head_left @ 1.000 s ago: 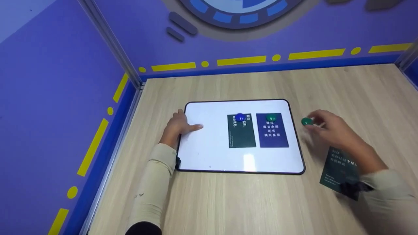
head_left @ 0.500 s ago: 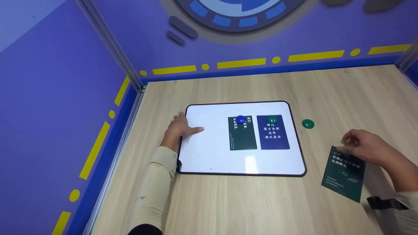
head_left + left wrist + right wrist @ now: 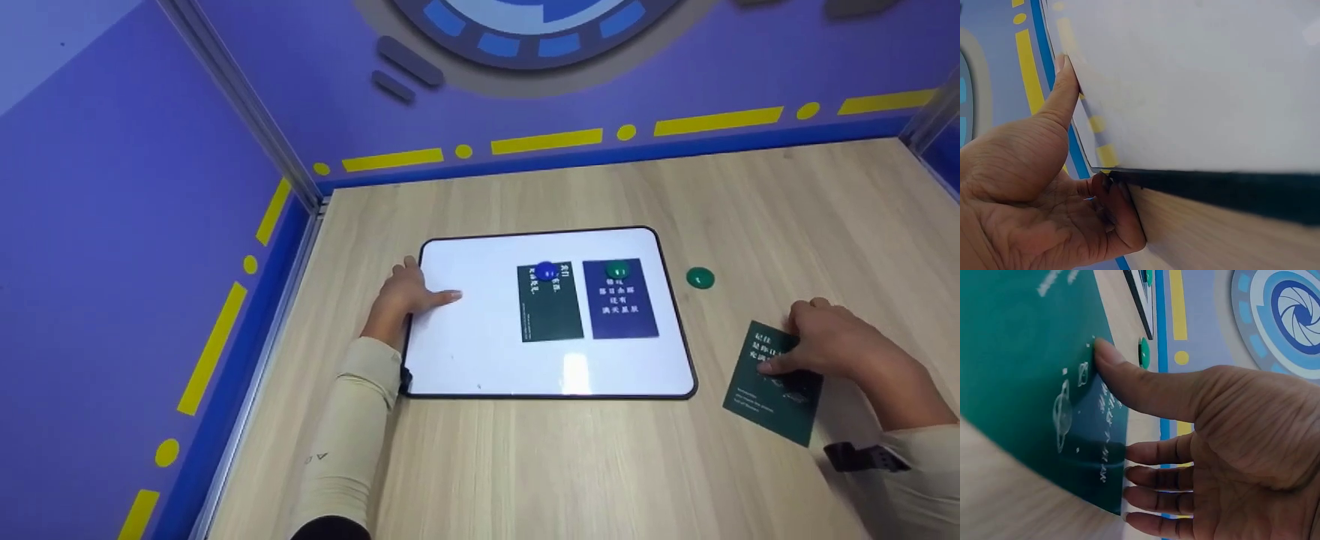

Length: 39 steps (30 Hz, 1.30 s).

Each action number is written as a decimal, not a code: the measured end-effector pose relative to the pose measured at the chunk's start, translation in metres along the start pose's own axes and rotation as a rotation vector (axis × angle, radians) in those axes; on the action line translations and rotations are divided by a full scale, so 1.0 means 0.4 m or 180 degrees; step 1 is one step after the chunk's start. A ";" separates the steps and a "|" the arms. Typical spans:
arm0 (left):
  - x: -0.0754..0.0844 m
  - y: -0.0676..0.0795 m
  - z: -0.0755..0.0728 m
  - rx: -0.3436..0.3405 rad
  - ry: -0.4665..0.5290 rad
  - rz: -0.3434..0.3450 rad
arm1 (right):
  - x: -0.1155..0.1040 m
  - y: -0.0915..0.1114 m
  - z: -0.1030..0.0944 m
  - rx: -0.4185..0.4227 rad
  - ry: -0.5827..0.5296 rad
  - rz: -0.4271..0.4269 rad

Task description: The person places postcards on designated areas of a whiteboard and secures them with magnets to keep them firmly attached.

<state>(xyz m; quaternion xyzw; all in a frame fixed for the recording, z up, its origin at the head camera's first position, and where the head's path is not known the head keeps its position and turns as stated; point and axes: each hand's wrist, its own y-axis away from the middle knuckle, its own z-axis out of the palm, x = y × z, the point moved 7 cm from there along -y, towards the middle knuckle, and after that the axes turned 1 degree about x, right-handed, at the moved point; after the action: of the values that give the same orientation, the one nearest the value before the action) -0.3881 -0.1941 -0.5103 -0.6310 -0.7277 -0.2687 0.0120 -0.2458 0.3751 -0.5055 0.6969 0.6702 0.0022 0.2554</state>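
The right hand (image 3: 836, 339), grip half open, holds the loose green card (image 3: 763, 396) at right between thumb and fingertips. The left hand (image 3: 406, 292), thumb on top, grips the left edge of the whiteboard (image 3: 472, 349).

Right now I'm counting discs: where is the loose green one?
In the head view, the loose green disc lies on the table just right of the whiteboard, up and left of the right hand.

Green card (image 3: 771, 397) (printed in white) | askew | right of black-rimmed whiteboard (image 3: 472, 345)
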 end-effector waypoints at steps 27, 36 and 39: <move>-0.004 0.001 -0.001 -0.0076 0.0042 -0.0030 | -0.038 -0.125 -0.023 -0.0380 -0.0269 -0.0055; 0.005 0.003 -0.006 -0.0024 -0.0032 0.0013 | -0.034 -0.126 -0.024 -0.0337 -0.0262 -0.0069; 0.005 0.001 -0.002 -0.0026 -0.0010 0.0024 | -0.030 -0.128 -0.023 -0.0344 -0.0267 -0.0077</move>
<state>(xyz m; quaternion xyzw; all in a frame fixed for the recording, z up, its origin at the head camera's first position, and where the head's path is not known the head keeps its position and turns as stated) -0.3885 -0.1924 -0.5085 -0.6342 -0.7242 -0.2707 0.0093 -0.2980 0.3658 -0.5120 0.6734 0.6662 0.0060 0.3204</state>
